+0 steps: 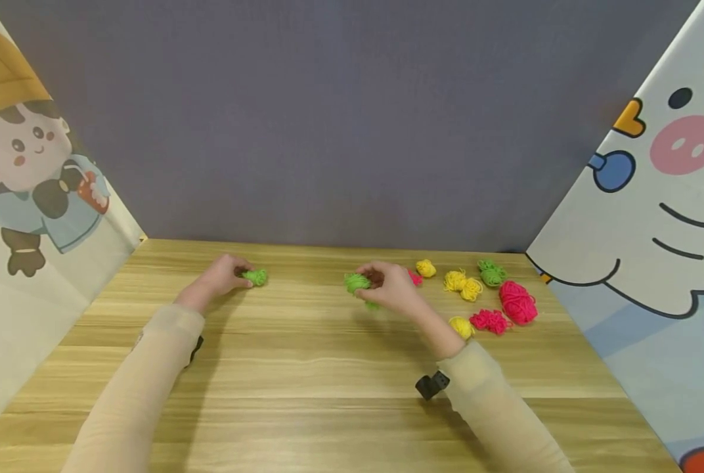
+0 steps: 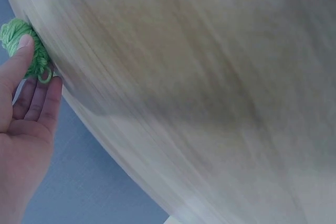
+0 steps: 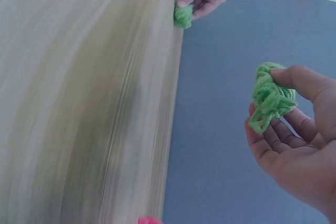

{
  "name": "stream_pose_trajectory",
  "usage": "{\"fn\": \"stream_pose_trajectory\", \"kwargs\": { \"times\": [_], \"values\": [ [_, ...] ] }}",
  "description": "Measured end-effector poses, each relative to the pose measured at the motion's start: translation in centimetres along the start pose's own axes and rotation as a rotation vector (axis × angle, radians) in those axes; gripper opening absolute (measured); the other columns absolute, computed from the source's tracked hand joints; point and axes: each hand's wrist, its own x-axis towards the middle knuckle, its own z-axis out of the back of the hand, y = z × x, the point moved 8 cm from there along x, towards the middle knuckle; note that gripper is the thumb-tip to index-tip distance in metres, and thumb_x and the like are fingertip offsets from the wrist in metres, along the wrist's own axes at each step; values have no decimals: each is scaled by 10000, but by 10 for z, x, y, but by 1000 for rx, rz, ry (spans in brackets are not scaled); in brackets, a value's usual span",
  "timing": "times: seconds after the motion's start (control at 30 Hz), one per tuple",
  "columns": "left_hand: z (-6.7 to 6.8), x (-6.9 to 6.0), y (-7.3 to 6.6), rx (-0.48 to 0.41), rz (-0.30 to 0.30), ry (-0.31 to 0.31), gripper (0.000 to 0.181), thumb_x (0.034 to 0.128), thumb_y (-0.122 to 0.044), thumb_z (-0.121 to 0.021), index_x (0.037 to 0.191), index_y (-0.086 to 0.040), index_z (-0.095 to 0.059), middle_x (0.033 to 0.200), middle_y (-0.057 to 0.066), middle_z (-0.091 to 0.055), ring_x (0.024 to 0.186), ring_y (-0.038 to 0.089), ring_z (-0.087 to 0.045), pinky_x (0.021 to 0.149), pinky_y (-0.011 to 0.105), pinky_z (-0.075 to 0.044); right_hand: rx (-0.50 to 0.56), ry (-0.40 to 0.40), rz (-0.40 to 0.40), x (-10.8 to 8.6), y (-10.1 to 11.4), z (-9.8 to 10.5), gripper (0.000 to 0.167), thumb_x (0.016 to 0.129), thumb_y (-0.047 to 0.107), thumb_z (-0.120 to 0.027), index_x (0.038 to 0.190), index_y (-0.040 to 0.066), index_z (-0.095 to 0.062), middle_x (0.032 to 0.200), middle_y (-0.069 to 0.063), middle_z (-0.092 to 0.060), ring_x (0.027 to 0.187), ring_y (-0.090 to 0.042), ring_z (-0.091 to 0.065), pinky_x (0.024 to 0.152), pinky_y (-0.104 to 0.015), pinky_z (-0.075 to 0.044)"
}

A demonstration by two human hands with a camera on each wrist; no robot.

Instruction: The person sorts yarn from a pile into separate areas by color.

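My left hand [image 1: 217, 274] is at the table's far left, thumb and fingers pinching a small bright green yarn ball [image 1: 259, 277]. In the left wrist view the thumb presses on this yarn ball [image 2: 23, 43]. Right of the middle, my right hand [image 1: 392, 286] holds another green yarn ball [image 1: 355, 283] between thumb and fingertips. The right wrist view shows it as a small wound bundle [image 3: 273, 97] with a loose loop hanging from it. A bit of green yarn [image 1: 372, 305] shows just under the right hand; whether it belongs to the held ball I cannot tell.
Right of my right hand lie yellow yarn balls [image 1: 425, 268], a darker green one [image 1: 492, 272], a large pink skein [image 1: 518, 303] and a smaller pink bundle [image 1: 490, 321]. Another pink piece [image 1: 414, 277] is partly hidden behind that hand. A grey panel [image 1: 340, 131] rises behind the wooden table [image 1: 305, 407].
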Motion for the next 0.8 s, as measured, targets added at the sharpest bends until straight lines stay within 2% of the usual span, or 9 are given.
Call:
{"fn": "stream_pose_trajectory", "kwargs": {
  "times": [0.2, 0.4, 0.53, 0.8],
  "values": [
    [1, -2, -1, 20, 0, -5, 368, 812, -51, -719, 1134, 92, -616, 1151, 288, -606, 1058, 419, -580, 940, 512, -464, 54, -3, 45, 7, 18, -11, 362, 776, 152, -776, 1110, 70, -662, 998, -73, -690, 853, -168, -654, 712, -247, -555],
    [0, 0, 0, 20, -2, -3, 370, 807, -54, -724, 1133, 89, -619, 1160, 288, -602, 1070, 423, -575, 944, 509, -463, 112, -37, 42, 13, 31, -19, 395, 759, 144, -790, 1118, 69, -642, 998, -64, -679, 870, -168, -642, 735, -255, -550],
    [1, 0, 0, 20, 1, 1, 368, 809, -50, -722, 1132, 95, -617, 1158, 294, -600, 1065, 425, -574, 937, 512, -465, 181, -53, 39, 18, 37, -26, 431, 753, 115, -792, 1122, 32, -585, 1016, -75, -659, 904, -181, -632, 773, -260, -547],
    [0, 0, 1, 17, 30, 15, 375, 828, -57, -706, 1160, 83, -606, 1168, 285, -597, 1072, 413, -569, 943, 510, -462, 225, -54, 47, 27, 46, -45, 341, 737, 86, -797, 1012, 40, -601, 954, -89, -670, 838, -175, -641, 723, -220, -550]
  ]
}}
